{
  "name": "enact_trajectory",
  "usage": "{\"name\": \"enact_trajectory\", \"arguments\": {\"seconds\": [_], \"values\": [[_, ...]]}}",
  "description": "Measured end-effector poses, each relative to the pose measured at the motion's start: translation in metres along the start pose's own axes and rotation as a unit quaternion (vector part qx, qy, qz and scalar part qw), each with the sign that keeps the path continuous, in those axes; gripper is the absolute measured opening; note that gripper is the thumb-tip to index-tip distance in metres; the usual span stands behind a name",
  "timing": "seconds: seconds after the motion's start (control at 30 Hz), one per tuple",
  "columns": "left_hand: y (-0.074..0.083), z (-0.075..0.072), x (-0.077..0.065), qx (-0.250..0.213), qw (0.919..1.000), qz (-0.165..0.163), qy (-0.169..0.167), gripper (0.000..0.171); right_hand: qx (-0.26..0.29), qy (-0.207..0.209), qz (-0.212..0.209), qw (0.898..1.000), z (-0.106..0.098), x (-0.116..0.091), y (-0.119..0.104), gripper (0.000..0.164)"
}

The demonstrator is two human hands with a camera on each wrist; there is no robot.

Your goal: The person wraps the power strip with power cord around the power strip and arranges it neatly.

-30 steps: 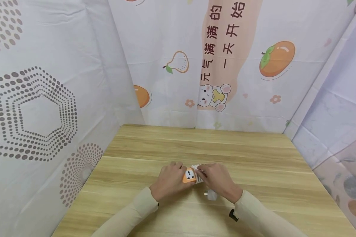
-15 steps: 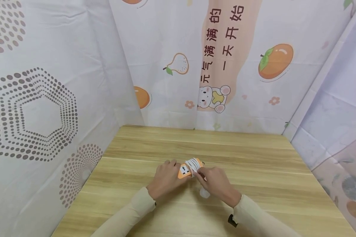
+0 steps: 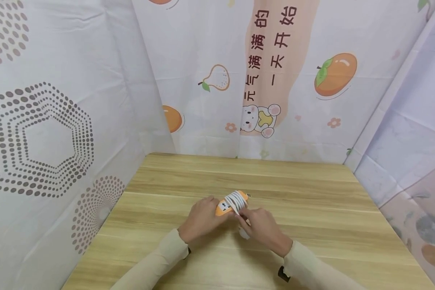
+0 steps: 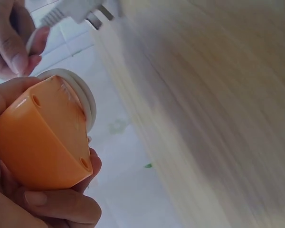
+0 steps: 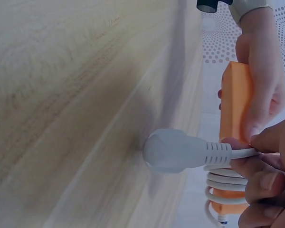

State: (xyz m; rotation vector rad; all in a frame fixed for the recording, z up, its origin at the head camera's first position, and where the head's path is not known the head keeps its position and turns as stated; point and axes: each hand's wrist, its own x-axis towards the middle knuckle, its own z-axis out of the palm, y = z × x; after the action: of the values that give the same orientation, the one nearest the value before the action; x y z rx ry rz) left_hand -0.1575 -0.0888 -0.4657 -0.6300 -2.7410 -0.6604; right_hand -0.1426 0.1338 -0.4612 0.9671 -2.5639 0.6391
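Note:
My left hand (image 3: 201,216) grips one end of an orange power strip (image 4: 38,137), fingers and thumb around its body. White cord (image 3: 235,201) is wound in several turns around the other end, leaving a white socket face (image 3: 224,206) showing. On the near side of the strip, my right hand (image 3: 264,228) pinches the loose cord just behind the plug. That white plug (image 5: 173,151) hangs from the right fingers, close over the table in the right wrist view. Its metal prongs (image 4: 99,18) show in the left wrist view.
The wooden table (image 3: 188,173) runs out to a white printed curtain (image 3: 203,44) at the back. More patterned curtains stand on the left (image 3: 58,141) and right (image 3: 402,149). Dark bands (image 3: 283,274) sit at both wrists.
The right hand has come from over the cord turns down to the near side, pulling cord along. The strip has shifted slightly left and away, its windings now uncovered.

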Motion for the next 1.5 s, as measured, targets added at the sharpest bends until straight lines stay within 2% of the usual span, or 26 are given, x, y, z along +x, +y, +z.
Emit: {"name": "enact_trajectory", "arguments": {"seconds": [0.17,0.43,0.5,0.67,0.77,0.93,1.1,1.27,1.4,1.5], "values": [[0.001,-0.005,0.000,-0.067,0.9976,-0.016,-0.009,0.043,0.025,-0.005,0.018,0.999,0.001,0.000,0.000,0.014],[-0.004,-0.008,-0.001,-0.148,0.9860,-0.066,-0.041,0.049,0.071,-0.039,0.036,0.996,0.004,-0.002,0.003,0.025],[-0.005,-0.007,-0.002,-0.158,0.9838,-0.069,-0.047,0.049,0.070,-0.038,0.032,0.996,0.005,-0.003,0.004,0.024],[-0.005,-0.007,-0.002,-0.183,0.9793,-0.067,-0.054,0.050,0.037,-0.005,0.012,0.999,0.008,-0.004,0.006,0.009],[-0.004,-0.007,-0.002,-0.204,0.9747,-0.066,-0.062,0.050,0.022,-0.002,0.016,1.000,0.010,-0.004,0.006,0.010],[-0.002,-0.007,-0.003,-0.225,0.9699,-0.061,-0.070,0.050,0.037,-0.018,0.040,0.998,0.014,-0.001,0.006,0.017],[-0.002,-0.007,-0.003,-0.253,0.9613,-0.079,-0.073,0.051,0.047,-0.002,0.046,0.998,0.016,0.002,0.005,0.014],[-0.004,-0.008,-0.003,-0.306,0.9419,-0.113,-0.083,0.053,0.059,0.001,0.043,0.997,0.014,0.007,0.007,0.010],[-0.006,-0.008,-0.001,-0.359,0.9155,-0.156,-0.091,0.058,0.078,-0.017,0.039,0.996,0.011,0.010,0.009,0.012],[-0.008,-0.008,0.003,-0.392,0.8948,-0.191,-0.094,0.068,0.088,-0.005,0.036,0.995,0.008,0.013,0.011,0.016]]}}
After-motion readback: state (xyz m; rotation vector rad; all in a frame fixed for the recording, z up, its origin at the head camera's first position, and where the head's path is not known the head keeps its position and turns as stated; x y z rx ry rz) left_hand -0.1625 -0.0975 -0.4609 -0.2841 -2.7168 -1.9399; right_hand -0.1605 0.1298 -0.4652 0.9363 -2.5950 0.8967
